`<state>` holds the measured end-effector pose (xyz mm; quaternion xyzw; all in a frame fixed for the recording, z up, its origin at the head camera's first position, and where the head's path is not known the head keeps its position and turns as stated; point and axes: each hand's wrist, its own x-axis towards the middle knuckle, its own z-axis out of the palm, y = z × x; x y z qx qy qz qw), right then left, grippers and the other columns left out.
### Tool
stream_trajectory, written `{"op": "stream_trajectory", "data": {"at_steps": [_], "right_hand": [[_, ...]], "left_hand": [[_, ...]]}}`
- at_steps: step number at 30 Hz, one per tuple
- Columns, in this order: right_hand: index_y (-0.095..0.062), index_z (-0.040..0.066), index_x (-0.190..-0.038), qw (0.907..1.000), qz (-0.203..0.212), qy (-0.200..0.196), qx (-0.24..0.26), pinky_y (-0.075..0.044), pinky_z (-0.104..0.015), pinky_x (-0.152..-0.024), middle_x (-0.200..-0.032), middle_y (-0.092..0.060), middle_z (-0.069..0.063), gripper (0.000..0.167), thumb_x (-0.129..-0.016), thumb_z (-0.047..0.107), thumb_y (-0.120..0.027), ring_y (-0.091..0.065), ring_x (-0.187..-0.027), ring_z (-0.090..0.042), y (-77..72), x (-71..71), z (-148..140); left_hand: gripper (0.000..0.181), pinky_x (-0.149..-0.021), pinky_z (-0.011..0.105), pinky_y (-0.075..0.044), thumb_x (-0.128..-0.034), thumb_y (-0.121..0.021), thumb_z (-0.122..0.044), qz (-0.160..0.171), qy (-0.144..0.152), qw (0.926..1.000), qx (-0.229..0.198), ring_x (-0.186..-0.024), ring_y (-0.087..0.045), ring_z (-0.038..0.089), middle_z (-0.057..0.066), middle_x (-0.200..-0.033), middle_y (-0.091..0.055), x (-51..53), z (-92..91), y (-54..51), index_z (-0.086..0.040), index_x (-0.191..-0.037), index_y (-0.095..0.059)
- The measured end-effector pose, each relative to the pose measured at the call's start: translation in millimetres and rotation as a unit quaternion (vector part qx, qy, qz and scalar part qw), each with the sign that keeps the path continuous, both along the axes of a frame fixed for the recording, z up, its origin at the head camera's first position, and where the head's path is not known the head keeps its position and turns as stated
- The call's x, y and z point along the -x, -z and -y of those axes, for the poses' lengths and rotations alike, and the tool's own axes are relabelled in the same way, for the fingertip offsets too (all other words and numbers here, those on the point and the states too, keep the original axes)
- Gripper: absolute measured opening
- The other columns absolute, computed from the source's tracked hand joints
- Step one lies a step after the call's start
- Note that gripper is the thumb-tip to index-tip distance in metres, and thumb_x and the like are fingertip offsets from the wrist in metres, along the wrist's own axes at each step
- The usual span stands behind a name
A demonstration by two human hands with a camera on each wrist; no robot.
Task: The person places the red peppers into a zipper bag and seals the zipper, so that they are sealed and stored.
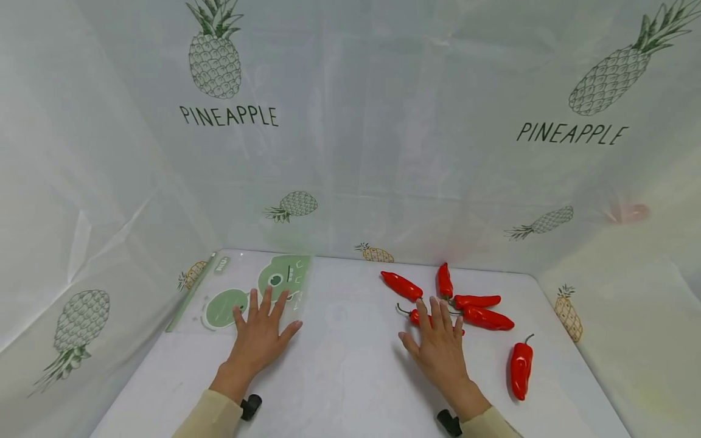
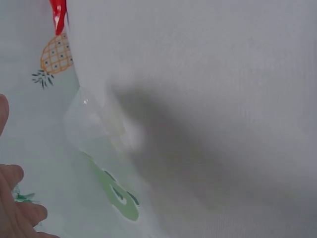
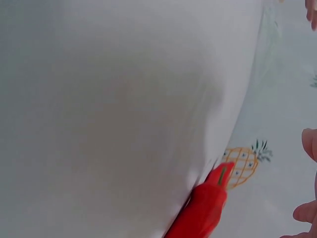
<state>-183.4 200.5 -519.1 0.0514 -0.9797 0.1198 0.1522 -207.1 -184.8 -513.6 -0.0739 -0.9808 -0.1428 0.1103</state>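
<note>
My left hand (image 1: 257,337) is spread with straight fingers over the near edge of a clear plastic pouch (image 1: 219,286) with a green cartoon print, at the table's back left. In the left wrist view the fingers (image 2: 22,213) hold nothing. My right hand (image 1: 440,348), also spread, hovers by a cluster of red chili peppers (image 1: 487,318), its fingertips covering part of one pepper (image 1: 416,316). Another red pepper (image 1: 521,368) lies apart, right of that hand. A red pepper (image 3: 200,210) shows close up in the right wrist view.
A white table (image 1: 345,377) carries everything. Pale plastic sheeting (image 1: 383,152) with printed pineapples rises behind and on both sides. A blurred red shape (image 1: 630,213) shows at the right sheet. Small black wrist cameras (image 1: 251,407) sit at both cuffs.
</note>
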Motion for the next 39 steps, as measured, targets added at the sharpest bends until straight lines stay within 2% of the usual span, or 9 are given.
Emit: {"op": "stream_trajectory", "data": {"at_steps": [6, 12, 23, 31, 35, 39], "right_hand": [[-0.042, 0.008, -0.161, 0.9997, 0.001, -0.024, 0.01, -0.022, -0.079, -0.121, -0.168, -0.033, -0.024, 0.092, -0.089, 0.049, -0.082, -0.028, -0.155, -0.048, -2.2, 1.9, 24.6], [-0.043, 0.007, -0.16, 0.9984, 0.013, -0.055, 0.006, -0.029, -0.073, -0.121, -0.167, -0.036, -0.022, 0.088, -0.091, 0.048, -0.08, -0.031, -0.155, -0.045, -2.3, 4.0, 55.0], [-0.044, 0.007, -0.159, 0.9904, 0.043, -0.132, -0.003, -0.035, -0.07, -0.12, -0.167, -0.038, -0.021, 0.08, -0.096, 0.046, -0.074, -0.034, -0.155, -0.044, -0.9, 11.6, 112.0], [-0.043, 0.011, -0.161, 0.9831, 0.083, -0.161, -0.028, -0.036, -0.065, -0.122, -0.168, -0.037, -0.016, 0.08, -0.098, 0.05, -0.072, -0.034, -0.156, -0.039, 3.9, 16.9, 144.8], [-0.043, 0.013, -0.161, 0.9809, 0.092, -0.167, -0.038, -0.036, -0.063, -0.123, -0.169, -0.037, -0.014, 0.078, -0.098, 0.05, -0.071, -0.033, -0.157, -0.037, 8.6, 17.6, 155.1], [-0.044, 0.013, -0.16, 0.979, 0.101, -0.173, -0.039, -0.037, -0.062, -0.123, -0.169, -0.038, -0.014, 0.077, -0.099, 0.05, -0.071, -0.034, -0.157, -0.037, 13.4, 18.1, 160.8]], "left_hand": [[0.076, -0.111, 0.092, -0.008, -0.106, -0.057, -0.053, 0.017, -0.022, 0.9996, -0.002, -0.156, -0.01, 0.061, 0.031, -0.17, -0.023, 6.1, 9.1, -2.9, -0.013, -0.166, -0.032], [0.074, -0.108, 0.094, -0.011, -0.1088, -0.052, -0.05, 0.032, -0.047, 0.9984, 0.0, -0.153, -0.011, 0.066, 0.036, -0.167, -0.021, 11.8, 25.6, -2.2, -0.01, -0.166, -0.03], [0.076, -0.105, 0.096, -0.005, -0.11, -0.048, -0.049, 0.087, -0.082, 0.9918, -0.044, -0.151, -0.005, 0.07, 0.042, -0.166, -0.013, 26.6, 46.8, 1.8, -0.003, -0.166, -0.025], [0.078, -0.105, 0.096, -0.004, -0.1095, -0.046, -0.052, 0.137, -0.097, 0.9846, -0.049, -0.149, -0.001, 0.072, 0.044, -0.165, -0.012, 34.3, 48.1, 7.7, -0.001, -0.165, -0.024], [0.082, -0.103, 0.097, 0.0, -0.1086, -0.045, -0.055, 0.172, -0.098, 0.9783, -0.059, -0.148, 0.003, 0.073, 0.044, -0.165, -0.008, 37.7, 44.1, 14.8, -0.001, -0.166, -0.022], [0.084, -0.102, 0.097, 0.002, -0.1075, -0.046, -0.058, 0.198, -0.097, 0.974, -0.051, -0.147, 0.004, 0.074, 0.044, -0.166, -0.007, 38.9, 37.0, 19.7, -0.002, -0.166, -0.023]]}}
